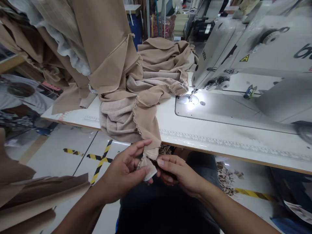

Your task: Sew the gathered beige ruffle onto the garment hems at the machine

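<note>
A tan and grey-checked fabric piece [147, 125] with a gathered, overlocked seam hangs over the table's front edge. My left hand [126, 165] is closed on its lower end, thumb on top of a pale folded tip [149, 169]. Close by on the right, my right hand [176, 170] is curled with thumb and forefinger together at the cloth's edge. Something dark shows beneath its fingers, too hidden to name. Both hands are above my lap, just in front of the table. Farther up, the cloth runs back towards the sewing machine's lit needle area [192, 99].
A white sewing machine [219, 55] stands at the right on the white table [219, 130], which has a printed ruler along its front. More tan cloth [165, 53] is heaped behind, with large panels [104, 42] draped at the left. Fabric scraps [226, 178] lie below.
</note>
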Available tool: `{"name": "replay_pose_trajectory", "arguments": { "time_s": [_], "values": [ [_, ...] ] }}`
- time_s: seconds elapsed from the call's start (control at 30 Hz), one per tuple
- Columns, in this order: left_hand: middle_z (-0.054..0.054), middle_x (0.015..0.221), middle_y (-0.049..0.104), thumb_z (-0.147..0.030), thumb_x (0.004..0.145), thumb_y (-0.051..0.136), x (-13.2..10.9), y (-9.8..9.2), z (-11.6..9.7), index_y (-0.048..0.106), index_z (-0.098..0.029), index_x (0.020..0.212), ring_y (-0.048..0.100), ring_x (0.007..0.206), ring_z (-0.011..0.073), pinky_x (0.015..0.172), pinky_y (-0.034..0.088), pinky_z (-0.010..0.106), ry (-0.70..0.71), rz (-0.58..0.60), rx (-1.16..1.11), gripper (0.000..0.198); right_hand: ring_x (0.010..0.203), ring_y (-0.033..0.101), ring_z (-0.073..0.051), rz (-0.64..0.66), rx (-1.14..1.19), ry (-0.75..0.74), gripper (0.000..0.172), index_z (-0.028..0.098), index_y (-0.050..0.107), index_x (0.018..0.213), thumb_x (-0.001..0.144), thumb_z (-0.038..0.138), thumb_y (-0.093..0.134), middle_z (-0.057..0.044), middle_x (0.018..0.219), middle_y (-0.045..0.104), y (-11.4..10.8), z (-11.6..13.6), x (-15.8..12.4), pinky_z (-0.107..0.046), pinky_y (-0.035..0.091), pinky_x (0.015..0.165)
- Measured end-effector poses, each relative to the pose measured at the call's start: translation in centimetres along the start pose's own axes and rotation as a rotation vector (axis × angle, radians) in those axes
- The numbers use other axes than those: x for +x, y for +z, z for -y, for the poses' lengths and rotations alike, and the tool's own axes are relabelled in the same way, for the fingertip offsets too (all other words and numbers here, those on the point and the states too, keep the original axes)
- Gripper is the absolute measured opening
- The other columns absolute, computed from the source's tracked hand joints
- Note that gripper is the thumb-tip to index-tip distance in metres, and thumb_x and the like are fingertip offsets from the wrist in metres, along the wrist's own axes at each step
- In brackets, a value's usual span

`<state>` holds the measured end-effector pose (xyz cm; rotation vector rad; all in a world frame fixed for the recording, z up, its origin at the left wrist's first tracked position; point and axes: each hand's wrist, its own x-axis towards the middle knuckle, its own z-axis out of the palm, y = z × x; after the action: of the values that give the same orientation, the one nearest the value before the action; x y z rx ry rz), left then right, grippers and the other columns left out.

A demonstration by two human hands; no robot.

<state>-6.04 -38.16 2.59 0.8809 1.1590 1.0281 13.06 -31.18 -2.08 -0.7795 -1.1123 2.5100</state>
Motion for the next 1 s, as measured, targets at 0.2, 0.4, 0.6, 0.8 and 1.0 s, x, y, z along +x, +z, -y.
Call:
{"name": "replay_pose_trajectory", "arguments": {
  "time_s": [0.2, 0.4, 0.6, 0.8, 1.0],
  "values": [
    [0.008, 0.138, 0.062, -0.02, 0.09, 0.076, -0.3, -0.3, 0.7, 0.051, -0.033, 0.146, 0.073, 0.074, 0.0096, 0.069, 0.065, 0.026, -0.072, 0.109, -0.051, 0.063, 0.044, 0.031, -0.006, 0.044, -0.043, 0.013, 0.05, 0.017, 0.062, 0.069, 0.08, 0.062, 0.08, 0.007, 0.052, 0.047, 0.4, 0.9, 0.7, -0.022, 0.021, 0.043],
    [0.002, 0.103, 0.074, -0.022, 0.091, 0.077, -2.3, -2.4, 0.9, 0.039, -0.034, 0.155, 0.072, 0.067, 0.0097, 0.066, 0.062, 0.021, -0.125, 0.083, -0.018, 0.075, 0.047, 0.034, -0.005, 0.189, -0.226, 0.12, 0.055, 0.016, 0.066, 0.074, 0.077, 0.069, 0.08, 0.005, 0.058, 0.056, 0.4, 2.4, 0.7, -0.023, 0.02, 0.046],
    [0.002, 0.1, 0.074, -0.022, 0.09, 0.078, -4.9, -6.3, 0.4, 0.034, -0.038, 0.159, 0.07, 0.061, 0.0112, 0.061, 0.063, 0.023, -0.069, -0.087, 0.029, 0.083, 0.057, 0.043, -0.008, 0.264, -0.357, 0.185, 0.051, 0.016, 0.073, 0.094, 0.084, 0.066, 0.076, 0.002, 0.071, 0.063, -1.8, 2.4, -0.8, -0.023, 0.029, 0.053],
    [0.011, 0.139, 0.063, -0.025, 0.087, 0.081, -4.6, -4.6, 0.0, 0.034, -0.045, 0.159, 0.072, 0.062, 0.0099, 0.062, 0.065, 0.027, -0.093, -0.013, 0.009, 0.088, 0.054, 0.041, -0.007, 0.17, -0.304, 0.099, 0.055, 0.017, 0.067, 0.093, 0.086, 0.071, 0.07, 0.003, 0.072, 0.06, 0.7, 1.4, 0.8, -0.023, 0.028, 0.049],
    [0.014, 0.167, 0.034, -0.027, 0.087, 0.081, -5.5, -4.5, 0.6, 0.029, -0.054, 0.157, 0.072, 0.068, 0.0095, 0.063, 0.065, 0.026, -0.143, 0.06, -0.021, 0.091, 0.056, 0.042, -0.006, 0.254, -0.247, 0.05, 0.06, 0.014, 0.067, 0.079, 0.075, 0.072, 0.08, 0.004, 0.065, 0.058, 3.9, 1.4, 1.7, -0.023, 0.027, 0.052]
  ]
}}
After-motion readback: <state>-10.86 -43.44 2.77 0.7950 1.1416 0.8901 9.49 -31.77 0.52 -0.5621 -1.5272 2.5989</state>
